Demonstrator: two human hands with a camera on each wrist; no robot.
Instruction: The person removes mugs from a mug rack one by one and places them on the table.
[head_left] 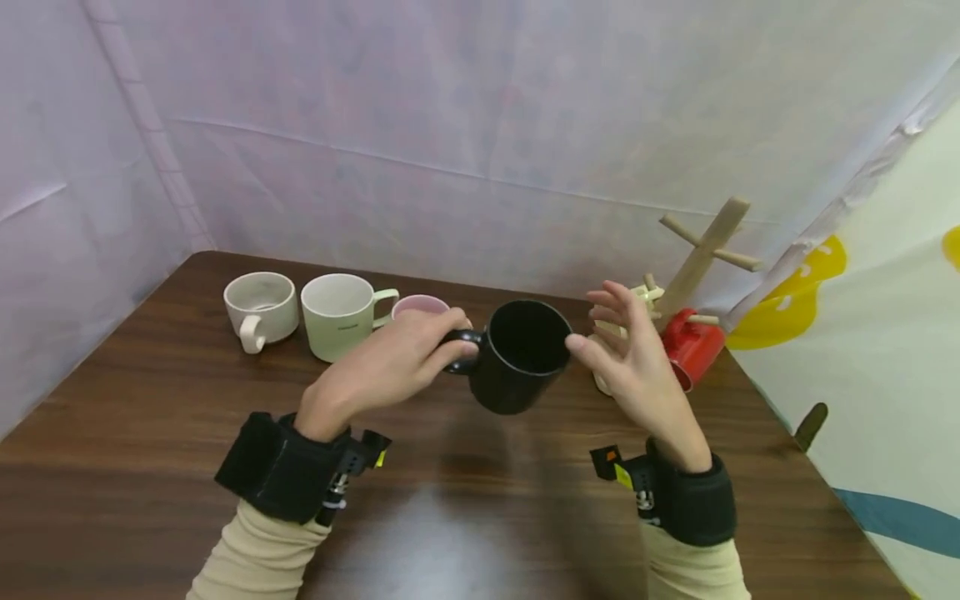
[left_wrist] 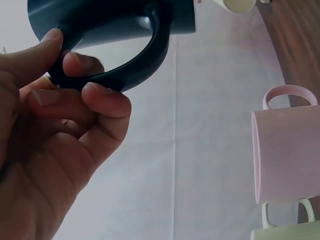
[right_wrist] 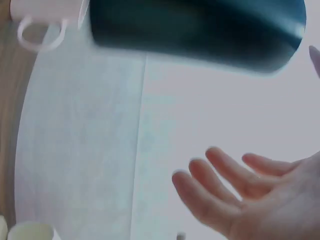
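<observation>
A black mug (head_left: 513,379) is held in the air above the table, its mouth facing up and toward the head camera. My left hand (head_left: 386,367) grips its handle (left_wrist: 145,65) between thumb and curled fingers. At the mug's other side is my right hand (head_left: 637,362), fingers spread and relaxed, the thumb tip right by the rim in the head view. In the right wrist view the mug's dark side (right_wrist: 195,30) lies well apart from those fingers (right_wrist: 225,177). Behind my left hand stands a pink mug (head_left: 420,303), partly hidden.
A pale green mug (head_left: 337,312) and a whitish mug (head_left: 262,304) stand at the back left of the wooden table (head_left: 150,417). At the right leans a wooden mug tree (head_left: 697,258) with a red mug (head_left: 693,346); a cream mug (head_left: 602,383) is mostly hidden behind my right hand.
</observation>
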